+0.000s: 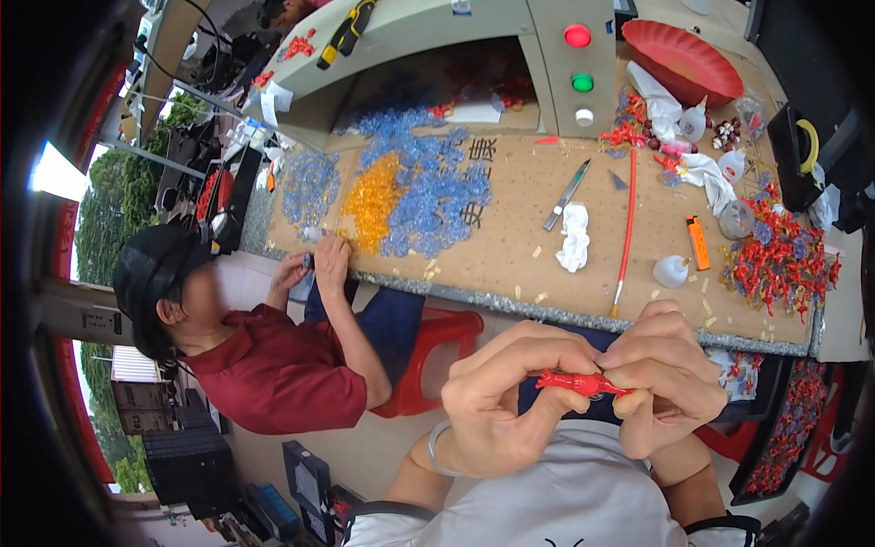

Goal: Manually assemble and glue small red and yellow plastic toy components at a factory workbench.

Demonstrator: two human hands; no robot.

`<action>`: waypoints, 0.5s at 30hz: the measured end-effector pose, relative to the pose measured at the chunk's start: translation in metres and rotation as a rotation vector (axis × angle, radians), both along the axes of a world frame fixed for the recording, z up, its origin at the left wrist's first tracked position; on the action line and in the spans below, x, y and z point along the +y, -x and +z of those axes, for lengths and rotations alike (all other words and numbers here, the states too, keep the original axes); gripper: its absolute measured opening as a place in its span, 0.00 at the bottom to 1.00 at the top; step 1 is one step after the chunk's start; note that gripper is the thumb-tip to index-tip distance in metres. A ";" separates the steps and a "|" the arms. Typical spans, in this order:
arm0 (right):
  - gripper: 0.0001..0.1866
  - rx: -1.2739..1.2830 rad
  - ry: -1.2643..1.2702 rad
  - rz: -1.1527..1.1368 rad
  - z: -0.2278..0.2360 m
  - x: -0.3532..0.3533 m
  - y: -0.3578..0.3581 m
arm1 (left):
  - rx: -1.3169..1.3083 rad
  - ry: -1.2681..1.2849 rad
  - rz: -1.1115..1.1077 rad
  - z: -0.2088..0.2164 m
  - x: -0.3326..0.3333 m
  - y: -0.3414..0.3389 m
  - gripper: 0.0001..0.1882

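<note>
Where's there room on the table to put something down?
Bare cardboard shows between the blue pieces and silver tool, and between the red-handled brush and orange object. The red heap, far right, is crowded.

Beyond the figure (572, 384) between your left hand (501, 401) and right hand (670, 374) lies the table (510, 255) — on it, left to right, heaped pieces (437, 196) running back into the booth (570, 59), then knife (567, 194), brush (630, 219), lighter (697, 242) and figure pile (784, 260). A co-worker (273, 374) sits to your left.
</note>
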State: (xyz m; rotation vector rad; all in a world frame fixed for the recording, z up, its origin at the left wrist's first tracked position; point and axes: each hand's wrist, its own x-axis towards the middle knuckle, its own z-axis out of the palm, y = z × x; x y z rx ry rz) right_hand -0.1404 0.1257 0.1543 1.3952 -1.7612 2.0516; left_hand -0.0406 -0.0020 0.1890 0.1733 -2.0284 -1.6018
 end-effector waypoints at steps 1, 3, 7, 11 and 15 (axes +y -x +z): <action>0.11 0.008 -0.008 0.009 0.000 -0.001 -0.001 | 0.014 0.001 0.008 -0.001 -0.001 -0.002 0.09; 0.11 0.020 -0.020 0.010 0.000 -0.002 -0.005 | 0.028 -0.013 -0.019 -0.004 -0.004 -0.006 0.11; 0.06 -0.031 0.066 0.034 -0.011 -0.011 -0.023 | 0.058 0.012 -0.010 -0.004 -0.004 -0.025 0.12; 0.08 -0.079 0.050 -0.076 -0.044 -0.007 -0.039 | 0.089 -0.076 -0.009 -0.033 0.000 -0.028 0.14; 0.22 -0.087 -0.154 0.064 -0.069 0.008 -0.049 | 0.092 -0.133 0.050 -0.058 -0.002 -0.042 0.16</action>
